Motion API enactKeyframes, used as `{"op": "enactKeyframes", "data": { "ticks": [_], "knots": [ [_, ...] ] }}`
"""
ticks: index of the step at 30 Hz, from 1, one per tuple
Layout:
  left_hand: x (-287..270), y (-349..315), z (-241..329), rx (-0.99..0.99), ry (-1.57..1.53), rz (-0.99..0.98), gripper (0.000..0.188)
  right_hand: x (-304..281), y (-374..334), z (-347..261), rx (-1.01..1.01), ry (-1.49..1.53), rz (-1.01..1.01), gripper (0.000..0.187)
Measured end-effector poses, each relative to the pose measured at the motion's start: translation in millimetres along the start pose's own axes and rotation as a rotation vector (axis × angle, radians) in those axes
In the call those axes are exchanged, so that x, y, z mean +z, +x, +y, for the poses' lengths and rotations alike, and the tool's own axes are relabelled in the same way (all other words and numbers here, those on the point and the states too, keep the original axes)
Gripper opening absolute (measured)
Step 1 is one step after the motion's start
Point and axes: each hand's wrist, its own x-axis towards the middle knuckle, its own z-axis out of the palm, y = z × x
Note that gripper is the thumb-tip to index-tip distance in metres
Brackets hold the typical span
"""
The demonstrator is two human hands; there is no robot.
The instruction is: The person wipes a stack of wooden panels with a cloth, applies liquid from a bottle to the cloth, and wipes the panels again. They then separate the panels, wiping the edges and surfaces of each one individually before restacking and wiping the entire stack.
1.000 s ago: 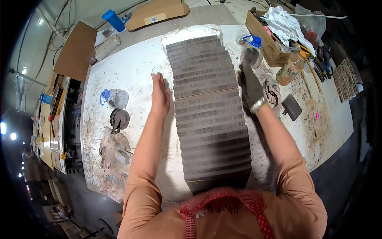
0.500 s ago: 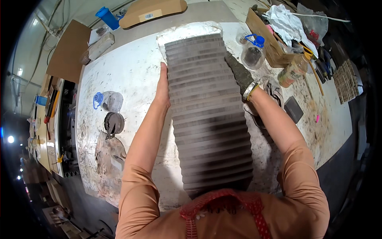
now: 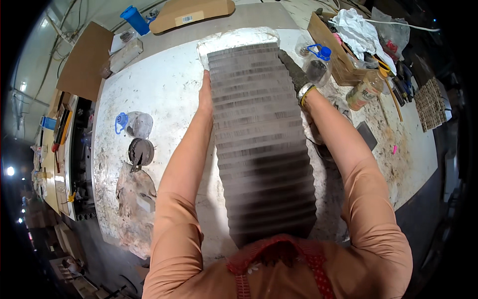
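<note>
A long dark grey block [image 3: 259, 114] with a ridged, corrugated upper face reaches from near my chest to the far part of the table. My left hand [image 3: 205, 94] holds its left side, thumb stretched along the edge and the other fingers mostly hidden. Opposite it, my right hand [image 3: 295, 74] grips the right side near the far end. A dark, dirty glove or coating covers that hand, and a light band and a yellow band circle the wrist. Beyond the block's far end shows a white, rounded-edged slab [image 3: 244, 37].
On the stained white table [image 3: 169, 94] stand a round dark tin [image 3: 141, 152], a dirty cloth [image 3: 133, 209] and a clear jug [image 3: 139, 124] at left. Right are another blue-capped jug [image 3: 317, 69], a bottle [image 3: 366, 90], a dark flat block [image 3: 367, 135] and a cluttered wooden box [image 3: 333, 60].
Both hands have slid slightly farther away along the block's sides, the right one more. The shadow on the block's near half has shifted. The block keeps nearly the same place in view.
</note>
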Motion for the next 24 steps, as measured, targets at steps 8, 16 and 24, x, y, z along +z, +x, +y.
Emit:
{"op": "enactKeyframes", "data": {
  "ticks": [8, 16, 24],
  "knots": [
    [33.3, -96.3, -0.4, 0.136, 0.131, 0.106, 0.07, -20.0, -55.6, 18.3, -0.582, -0.611, 0.089, 0.039],
    [24.6, -169.6, -30.5, 0.201, 0.261, 0.143, 0.078, -17.1, -132.5, 48.0, -0.207, -0.179, -0.121, 0.06],
    [15.8, -174.2, -28.7, 0.195, 0.359, 0.123, 0.079, -14.2, -138.9, 48.0, -0.403, -0.598, -0.046, 0.068]
  ]
}}
